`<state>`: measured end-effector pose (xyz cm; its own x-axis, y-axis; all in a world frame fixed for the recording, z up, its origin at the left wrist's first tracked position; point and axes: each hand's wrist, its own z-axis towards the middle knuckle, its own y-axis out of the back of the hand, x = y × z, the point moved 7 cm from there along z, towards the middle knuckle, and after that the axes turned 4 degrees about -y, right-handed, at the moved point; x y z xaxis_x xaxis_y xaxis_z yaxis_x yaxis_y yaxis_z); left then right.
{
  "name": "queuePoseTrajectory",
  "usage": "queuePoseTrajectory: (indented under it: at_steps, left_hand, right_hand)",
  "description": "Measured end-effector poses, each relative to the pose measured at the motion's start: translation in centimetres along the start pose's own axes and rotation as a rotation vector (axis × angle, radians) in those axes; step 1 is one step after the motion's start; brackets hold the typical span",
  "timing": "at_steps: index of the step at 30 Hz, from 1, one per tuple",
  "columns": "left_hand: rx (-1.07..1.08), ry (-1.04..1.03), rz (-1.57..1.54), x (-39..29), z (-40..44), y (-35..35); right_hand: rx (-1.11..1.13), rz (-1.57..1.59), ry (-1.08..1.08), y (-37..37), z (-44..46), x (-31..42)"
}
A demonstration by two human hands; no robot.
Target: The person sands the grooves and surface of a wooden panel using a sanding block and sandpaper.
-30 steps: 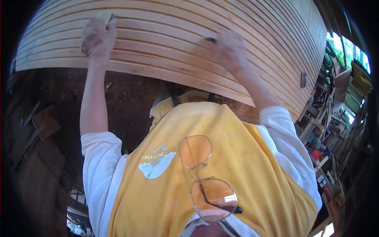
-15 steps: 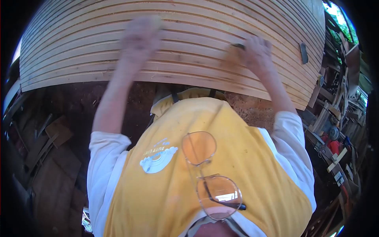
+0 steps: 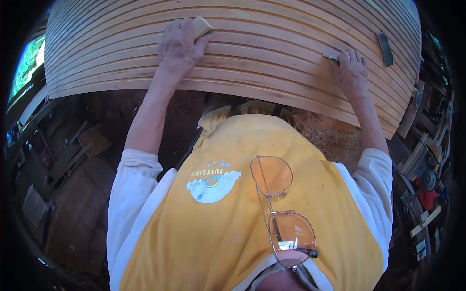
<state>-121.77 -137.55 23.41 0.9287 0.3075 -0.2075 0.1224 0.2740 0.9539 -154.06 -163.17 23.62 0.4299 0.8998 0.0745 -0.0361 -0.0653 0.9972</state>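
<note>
My left hand [image 3: 180, 47] is closed around a pale rectangular block [image 3: 202, 27] and rests on a wide wooden panel [image 3: 252, 58] with many long parallel grooves. To the right, my right hand [image 3: 353, 75] is closed on a small dark-edged piece [image 3: 332, 58] against the grooved surface; most of that piece is hidden by the fingers. Beyond my right hand, a dark flat strip [image 3: 385, 49] lies on the panel near its right end.
Glasses with orange-looking lenses [image 3: 291, 237] hang on the yellow apron [image 3: 233, 223]. Wood scraps [image 3: 424, 220] and a red object [image 3: 427, 199] are heaped at the right. Boards [image 3: 77, 213] stand at the lower left, beside dark ground.
Both hands have moved right across the view since a second ago, each still holding its piece. The view itself has shifted, and more of the left background shows.
</note>
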Motion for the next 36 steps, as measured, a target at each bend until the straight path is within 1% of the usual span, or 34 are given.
queuePoseTrajectory:
  at_steps: [1,2,3,4,5,6,9,11,12,13,14,15,16,17,19,21,22,24,25,26,27,28,31,33,34,35,36]
  left_hand:
    - [-0.055,-0.086,-0.097,-1.8,0.6,-1.5]
    - [-0.111,-0.172,-0.196,-5.0,1.5,-3.3]
    - [-0.184,-0.253,-0.286,-9.7,2.8,-3.4]
    - [-0.078,-0.336,-0.366,-13.8,4.3,-3.8]
    - [-0.005,-0.326,-0.269,-17.7,5.6,-5.4]
    - [0.064,-0.311,-0.172,-19.4,6.2,-6.6]
    - [0.062,-0.204,-0.171,-14.2,4.6,-4.9]
    - [-0.125,-0.129,-0.183,-5.4,1.4,-2.8]
    - [-0.004,0.047,-0.164,-0.2,-0.1,-2.1]
    - [-0.140,0.036,0.002,5.3,-2.8,-1.2]
    - [-0.053,0.203,0.109,11.0,-5.3,-0.2]
    - [0.004,0.419,0.195,16.7,-7.2,1.6]
    - [0.064,0.574,0.170,21.5,-9.0,3.7]
    - [0.013,0.587,0.258,26.5,-10.9,4.5]
    - [0.147,0.743,0.256,32.4,-12.5,6.2]
    - [0.125,0.763,0.291,35.9,-13.9,7.3]
    - [0.117,0.775,0.314,37.2,-14.6,8.0]
    - [0.110,0.889,0.267,40.1,-16.9,9.5]
    - [0.109,0.945,0.241,41.3,-17.8,9.9]
    - [0.128,0.915,0.261,42.0,-17.9,9.7]
    - [0.121,0.933,0.278,42.4,-18.0,9.3]
    - [0.113,0.959,0.302,42.4,-18.1,9.1]
    - [0.111,0.983,0.321,42.1,-17.9,8.9]
    - [0.091,0.990,0.319,42.0,-18.2,9.5]
    - [0.080,0.980,0.315,42.0,-18.2,9.5]
    - [0.063,0.964,0.307,41.8,-17.9,9.5]
    - [0.032,0.951,0.332,41.4,-17.9,9.6]
  right_hand:
    - [-0.008,0.003,0.002,0.1,0.0,0.1]
    - [-0.016,0.005,0.003,0.1,0.1,0.2]
    - [-0.014,-0.001,0.011,0.2,0.1,0.2]
    - [-0.016,-0.007,0.021,0.3,0.1,0.0]
    - [-0.015,-0.011,0.028,0.2,0.0,0.2]
    - [-0.008,-0.026,0.015,0.0,0.0,0.3]
    - [0.049,-0.078,-0.010,0.0,0.3,0.6]
    - [0.108,-0.098,-0.052,-0.5,0.7,1.6]
    - [0.071,-0.081,0.011,-0.5,2.0,3.4]
    - [0.038,-0.067,0.071,-0.7,3.7,6.1]
    - [0.009,-0.054,0.132,-1.1,5.5,9.1]
    - [-0.016,-0.048,0.184,-1.9,7.7,12.7]
    - [0.004,-0.055,0.176,-2.7,10.2,17.1]
    - [-0.044,0.006,0.221,-3.4,12.8,21.3]
    - [-0.043,0.021,0.252,-4.2,17.5,30.0]
    - [-0.063,0.009,0.254,-4.6,20.7,35.7]
    - [-0.029,0.014,0.234,-4.5,20.5,35.2]
    - [0.042,0.018,0.197,-4.0,18.5,31.2]
    - [0.052,0.019,0.195,-4.1,16.9,27.7]
    - [0.055,-0.044,0.179,-3.5,15.0,24.6]
    - [0.067,-0.054,0.166,-3.0,12.8,21.4]
    - [0.077,-0.059,0.162,-2.9,12.3,19.9]
    - [0.026,-0.059,0.271,-3.6,15.8,25.8]
    - [-0.019,0.027,0.352,-4.4,21.2,34.9]
    - [0.022,0.070,0.352,-5.1,24.2,39.5]
    - [-0.029,0.132,0.404,-4.8,26.7,43.9]
    - [-0.022,0.260,0.416,-5.9,29.2,47.3]
